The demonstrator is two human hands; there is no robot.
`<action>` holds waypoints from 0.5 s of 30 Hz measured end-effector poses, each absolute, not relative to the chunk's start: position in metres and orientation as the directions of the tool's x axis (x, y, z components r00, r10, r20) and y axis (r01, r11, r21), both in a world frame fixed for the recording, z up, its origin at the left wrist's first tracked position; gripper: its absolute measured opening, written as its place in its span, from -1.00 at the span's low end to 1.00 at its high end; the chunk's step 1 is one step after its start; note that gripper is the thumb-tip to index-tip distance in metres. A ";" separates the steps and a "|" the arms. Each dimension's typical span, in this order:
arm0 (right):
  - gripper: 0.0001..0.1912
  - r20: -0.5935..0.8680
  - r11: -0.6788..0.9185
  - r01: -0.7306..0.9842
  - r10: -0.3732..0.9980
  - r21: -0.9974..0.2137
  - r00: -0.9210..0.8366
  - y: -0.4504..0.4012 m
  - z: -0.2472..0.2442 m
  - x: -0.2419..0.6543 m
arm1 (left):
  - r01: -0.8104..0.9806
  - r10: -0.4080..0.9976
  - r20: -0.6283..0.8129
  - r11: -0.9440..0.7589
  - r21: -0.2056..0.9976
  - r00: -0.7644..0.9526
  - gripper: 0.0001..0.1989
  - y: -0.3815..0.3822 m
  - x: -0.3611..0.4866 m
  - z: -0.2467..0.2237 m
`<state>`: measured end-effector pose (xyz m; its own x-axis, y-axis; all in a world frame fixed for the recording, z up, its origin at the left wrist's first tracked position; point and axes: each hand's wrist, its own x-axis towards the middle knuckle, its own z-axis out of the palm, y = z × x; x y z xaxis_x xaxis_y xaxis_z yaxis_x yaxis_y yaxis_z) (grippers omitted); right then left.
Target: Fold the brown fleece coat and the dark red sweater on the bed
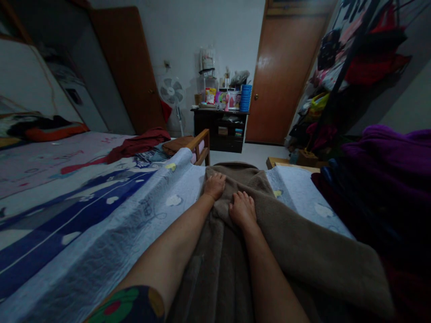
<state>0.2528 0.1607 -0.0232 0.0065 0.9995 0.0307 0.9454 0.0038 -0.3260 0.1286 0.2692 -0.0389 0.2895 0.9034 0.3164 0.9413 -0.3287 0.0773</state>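
A brown fleece coat (229, 251) lies spread over the bed in front of me, with one long sleeve (323, 242) stretched out to the right. Near the coat's upper left edge, my left hand (215, 185) has its fingers curled into the fabric. Slightly nearer and to the right, my right hand (243, 210) is closed on a fold of the same coat with bent fingers. Creases run through the cloth between and below the hands. The fingertips are partly hidden in the pile.
A light blue patterned sheet (178, 193) covers the bed under the coat. Folded dark and purple fabrics (390, 166) are piled at right. A red garment (141, 143) lies on the neighbouring bed at left. Beyond stand a fan (172, 92), a black cabinet (205, 134) and a wooden door (286, 80).
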 end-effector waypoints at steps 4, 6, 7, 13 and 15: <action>-0.48 0.032 0.003 0.946 0.999 -0.325 0.008 0.160 -0.022 0.253 | 0.932 0.908 0.272 -0.353 0.086 0.319 -0.69 0.273 0.128 -0.039; -0.48 0.031 0.002 0.945 0.999 -0.326 0.009 0.160 -0.022 0.252 | 0.934 0.915 0.252 -0.346 0.092 0.315 -0.67 0.274 0.128 -0.039; -0.48 0.030 0.001 0.944 1.000 -0.329 0.009 0.160 -0.021 0.252 | 0.936 0.920 0.241 -0.340 0.095 0.309 -0.65 0.274 0.129 -0.040; -0.47 0.030 0.002 0.942 1.000 -0.336 0.008 0.159 -0.022 0.252 | 0.940 0.925 0.233 -0.329 0.090 0.301 -0.56 0.267 0.133 -0.048; -0.48 0.032 0.005 0.944 0.999 -0.331 0.006 0.160 -0.023 0.252 | 0.944 0.925 0.243 -0.319 0.087 0.291 -0.51 0.266 0.133 -0.053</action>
<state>0.2519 0.1597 -0.0228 0.0064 0.9995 0.0324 0.9438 0.0047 -0.3305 0.1331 0.2655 -0.0534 0.2906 0.9255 0.2430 0.9436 -0.3192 0.0874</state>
